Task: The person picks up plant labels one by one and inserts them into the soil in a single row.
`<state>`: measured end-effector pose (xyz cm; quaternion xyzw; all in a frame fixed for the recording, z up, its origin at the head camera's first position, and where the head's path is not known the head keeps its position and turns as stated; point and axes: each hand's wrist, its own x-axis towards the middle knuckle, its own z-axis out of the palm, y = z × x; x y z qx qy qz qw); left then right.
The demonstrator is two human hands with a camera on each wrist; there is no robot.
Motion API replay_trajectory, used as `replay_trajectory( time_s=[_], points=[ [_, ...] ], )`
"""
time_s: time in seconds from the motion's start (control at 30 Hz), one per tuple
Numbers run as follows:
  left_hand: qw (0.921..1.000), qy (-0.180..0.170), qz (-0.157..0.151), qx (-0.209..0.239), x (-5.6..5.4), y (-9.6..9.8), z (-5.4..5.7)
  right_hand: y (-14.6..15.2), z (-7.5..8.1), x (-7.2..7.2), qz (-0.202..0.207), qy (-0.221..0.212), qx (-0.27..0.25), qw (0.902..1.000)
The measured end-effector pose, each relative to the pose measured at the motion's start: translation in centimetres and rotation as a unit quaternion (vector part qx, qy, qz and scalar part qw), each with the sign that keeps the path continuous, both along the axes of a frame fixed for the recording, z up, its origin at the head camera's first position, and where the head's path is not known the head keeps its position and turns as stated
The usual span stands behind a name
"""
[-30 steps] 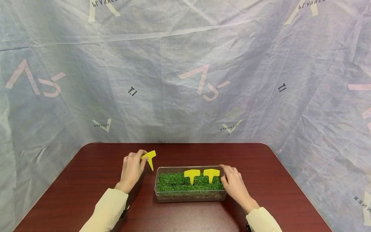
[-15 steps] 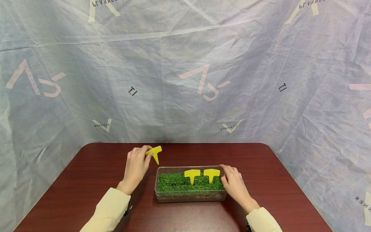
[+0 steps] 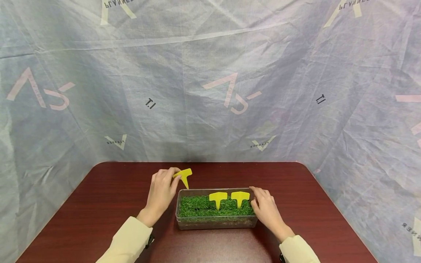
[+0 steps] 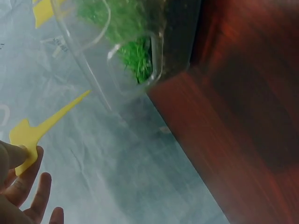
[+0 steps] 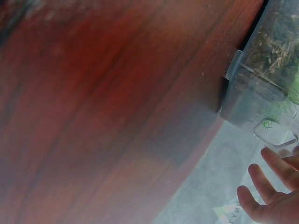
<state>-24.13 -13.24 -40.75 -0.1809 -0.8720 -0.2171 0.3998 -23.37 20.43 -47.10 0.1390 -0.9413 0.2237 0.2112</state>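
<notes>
In the head view my left hand (image 3: 161, 191) pinches a yellow T-shaped plant label (image 3: 185, 176) between thumb and fingers. Its pointed stem hangs down over the back left corner of a clear plastic box (image 3: 217, 223). The left wrist view shows the label's tip (image 4: 77, 99) near the box rim, with the other fingers spread loosely. Green artificial grass (image 3: 197, 208) fills the box. Upright in the grass stand two more yellow plant labels, one near the middle (image 3: 218, 199) and one farther right (image 3: 240, 197). Against the box's right end rests my right hand (image 3: 268, 210), fingers mostly straight.
The box stands on a dark red wooden table (image 3: 108, 197). Behind and beside the table hangs a grey printed cloth (image 3: 184, 91). In the right wrist view, brown strawlike matter (image 5: 275, 51) shows through the box wall.
My left hand has carried the yellow plant label rightward, from left of the box to above its back left corner. The right hand and the box have stayed in place.
</notes>
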Motion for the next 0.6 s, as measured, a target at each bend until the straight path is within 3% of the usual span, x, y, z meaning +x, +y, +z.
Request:
replay_trajectory(
  time_s=[0.6],
  points=[
    [0.9972, -0.047, -0.047, -0.035, 1.4, 1.6, -2.1, 0.0, 0.1, 0.1, 0.002, 0.002, -0.002, 1.0]
  ],
)
